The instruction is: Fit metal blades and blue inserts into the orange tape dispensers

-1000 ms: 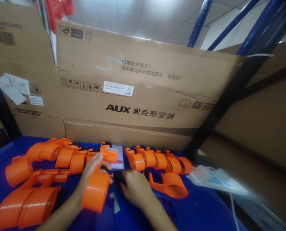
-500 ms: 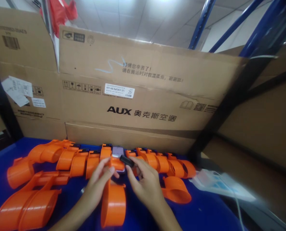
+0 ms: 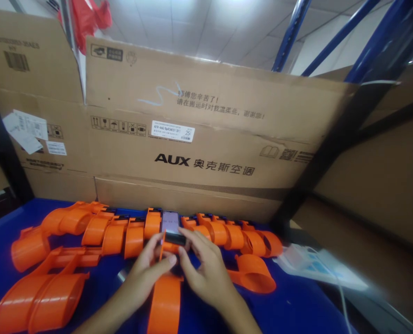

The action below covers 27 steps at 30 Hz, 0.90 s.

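My left hand (image 3: 149, 263) is closed around the upper end of an orange plastic part (image 3: 164, 304), whose wide curved band hangs below the fingers. My right hand (image 3: 205, 265) grips a short black cylinder (image 3: 174, 238) lying sideways at the top of that part. The cylinder touches the orange end; how far it sits inside is hidden by my fingers. Just behind both hands a phone (image 3: 170, 220) with a lit screen leans among the orange pieces.
More orange parts (image 3: 114, 237) stand in a row along the back of the blue surface (image 3: 289, 306). Several have black pieces at their tops. A large pair (image 3: 35, 301) lies front left. A cardboard wall (image 3: 206, 144) rises behind; a plastic bag (image 3: 317, 264) and cable are at right.
My right hand has brought the black cylinder left and turned it level against the top of the orange part. The orange part has shifted slightly down, and my hands are closer together.
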Each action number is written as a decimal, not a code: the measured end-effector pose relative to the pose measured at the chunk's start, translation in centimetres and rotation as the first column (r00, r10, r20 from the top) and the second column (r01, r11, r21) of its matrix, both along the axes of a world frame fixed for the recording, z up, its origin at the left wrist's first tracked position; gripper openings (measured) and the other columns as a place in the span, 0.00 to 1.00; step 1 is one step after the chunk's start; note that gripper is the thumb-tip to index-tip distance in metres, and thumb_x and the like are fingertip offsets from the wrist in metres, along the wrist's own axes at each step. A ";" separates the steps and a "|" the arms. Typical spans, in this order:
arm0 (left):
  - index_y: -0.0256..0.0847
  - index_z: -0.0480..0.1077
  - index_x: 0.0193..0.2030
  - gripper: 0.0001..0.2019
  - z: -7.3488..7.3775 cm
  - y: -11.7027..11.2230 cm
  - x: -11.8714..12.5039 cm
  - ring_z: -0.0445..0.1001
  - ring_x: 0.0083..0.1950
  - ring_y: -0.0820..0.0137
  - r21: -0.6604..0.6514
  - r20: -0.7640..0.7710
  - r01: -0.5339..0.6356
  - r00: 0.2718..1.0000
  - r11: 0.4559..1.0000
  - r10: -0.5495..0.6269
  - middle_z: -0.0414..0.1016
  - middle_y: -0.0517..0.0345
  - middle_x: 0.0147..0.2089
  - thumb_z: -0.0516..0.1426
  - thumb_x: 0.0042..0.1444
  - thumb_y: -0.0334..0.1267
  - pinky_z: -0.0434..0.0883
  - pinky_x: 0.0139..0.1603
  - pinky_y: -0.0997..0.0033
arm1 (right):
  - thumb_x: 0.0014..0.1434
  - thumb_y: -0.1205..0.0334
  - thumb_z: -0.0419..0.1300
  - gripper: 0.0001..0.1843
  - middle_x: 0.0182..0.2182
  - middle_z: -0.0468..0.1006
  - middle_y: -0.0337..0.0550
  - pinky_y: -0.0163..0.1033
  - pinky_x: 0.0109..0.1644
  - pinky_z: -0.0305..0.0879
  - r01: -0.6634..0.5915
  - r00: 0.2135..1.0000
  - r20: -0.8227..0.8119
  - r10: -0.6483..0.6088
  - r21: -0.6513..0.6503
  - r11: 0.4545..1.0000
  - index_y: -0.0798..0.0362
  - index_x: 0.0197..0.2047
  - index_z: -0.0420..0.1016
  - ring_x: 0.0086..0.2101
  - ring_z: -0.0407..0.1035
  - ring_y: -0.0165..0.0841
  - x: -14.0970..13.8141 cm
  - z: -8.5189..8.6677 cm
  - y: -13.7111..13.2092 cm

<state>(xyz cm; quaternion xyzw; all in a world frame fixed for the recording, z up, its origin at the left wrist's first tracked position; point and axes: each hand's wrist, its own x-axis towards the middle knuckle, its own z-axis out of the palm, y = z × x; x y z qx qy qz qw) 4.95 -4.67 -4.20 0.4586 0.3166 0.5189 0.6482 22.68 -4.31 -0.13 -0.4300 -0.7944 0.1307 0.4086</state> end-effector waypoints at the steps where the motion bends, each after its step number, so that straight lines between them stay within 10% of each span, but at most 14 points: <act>1: 0.44 0.66 0.58 0.25 0.1 0.0 0.0 0.80 0.36 0.64 -0.027 0.029 0.011 1.000 1.000 -0.010 0.79 0.54 0.42 0.67 0.54 0.40 0.77 0.41 0.64 | 0.67 0.61 0.54 0.22 0.38 0.78 0.47 0.40 0.43 0.71 -0.009 1.000 -0.011 0.009 -0.035 0.999 0.51 0.63 0.68 0.37 0.72 0.37 0.1 0.1 0.0; 7: 0.44 0.66 0.48 0.17 0.5 0.1 -0.2 0.83 0.32 0.60 -0.147 0.089 0.003 0.996 0.989 0.010 0.76 0.59 0.37 0.65 0.55 0.40 0.77 0.33 0.64 | 0.69 0.54 0.52 0.14 0.30 0.73 0.40 0.34 0.32 0.64 -0.016 0.995 -0.101 -0.007 -0.226 0.974 0.53 0.44 0.74 0.28 0.66 0.31 2.2 1.9 0.5; 12: 0.43 0.65 0.49 0.19 0.5 0.2 -0.3 0.82 0.29 0.64 -0.127 -0.006 -0.076 0.997 0.989 0.076 0.77 0.59 0.36 0.66 0.55 0.44 0.77 0.31 0.68 | 0.65 0.56 0.57 0.13 0.21 0.68 0.34 0.31 0.24 0.55 0.028 0.981 0.181 0.070 -0.490 0.871 0.52 0.29 0.71 0.23 0.62 0.28 4.8 3.3 -0.6; 18: 0.42 0.66 0.47 0.21 0.0 0.6 -0.4 0.79 0.23 0.69 -0.118 -0.050 -0.102 0.994 0.988 0.097 0.77 0.60 0.34 0.67 0.52 0.46 0.75 0.26 0.71 | 0.53 0.71 0.59 0.07 0.17 0.74 0.36 0.31 0.18 0.58 0.394 0.843 0.533 0.076 -0.707 0.588 0.50 0.27 0.69 0.18 0.70 0.32 6.3 2.2 -1.3; 27: 0.43 0.67 0.47 0.21 0.3 0.5 -0.3 0.79 0.23 0.69 -0.112 -0.038 -0.075 0.997 0.991 0.071 0.78 0.61 0.33 0.68 0.51 0.45 0.75 0.25 0.72 | 0.50 0.72 0.61 0.10 0.13 0.73 0.38 0.33 0.18 0.63 0.371 0.830 0.520 0.203 -0.786 0.494 0.53 0.20 0.69 0.14 0.70 0.33 5.1 -0.1 0.3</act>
